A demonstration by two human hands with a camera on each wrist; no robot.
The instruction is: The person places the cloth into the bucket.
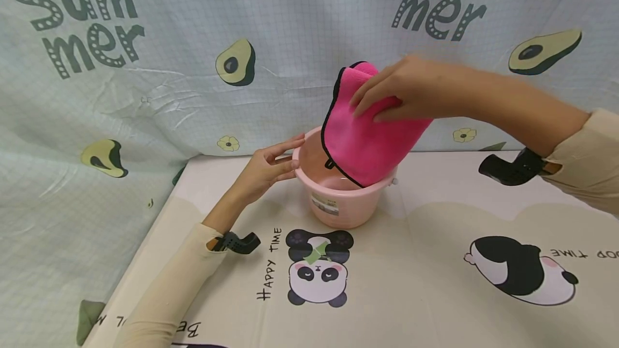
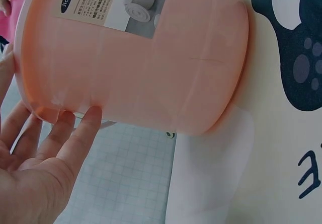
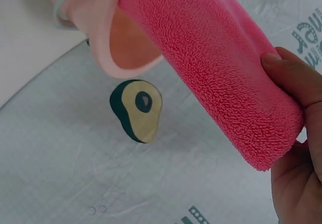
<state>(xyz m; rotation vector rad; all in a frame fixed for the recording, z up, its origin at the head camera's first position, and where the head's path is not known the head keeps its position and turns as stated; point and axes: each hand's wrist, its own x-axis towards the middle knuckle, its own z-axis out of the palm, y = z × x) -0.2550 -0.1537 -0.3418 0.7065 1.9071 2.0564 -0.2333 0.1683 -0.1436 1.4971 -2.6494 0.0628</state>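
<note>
A pink towel (image 1: 372, 133) with black edging and a small black loop hangs folded from my right hand (image 1: 401, 93), its lower end inside the light pink bucket (image 1: 345, 214). In the right wrist view, the thumb lies on one face of the fluffy towel (image 3: 216, 78) and the fingers are behind it. My left hand (image 1: 266, 168) touches the bucket's left side at the rim, with fingers spread. Along the bucket wall (image 2: 136, 78) the fingertips of that hand (image 2: 45, 168) rest fairly straight in the left wrist view.
The bucket stands near the back of a table covered with a panda-print cloth (image 1: 411, 283). Directly behind rises a pale checked curtain (image 1: 300, 42) with avocado prints. Black wrist-worn devices sit on the left wrist (image 1: 239, 241) and right wrist (image 1: 512, 168).
</note>
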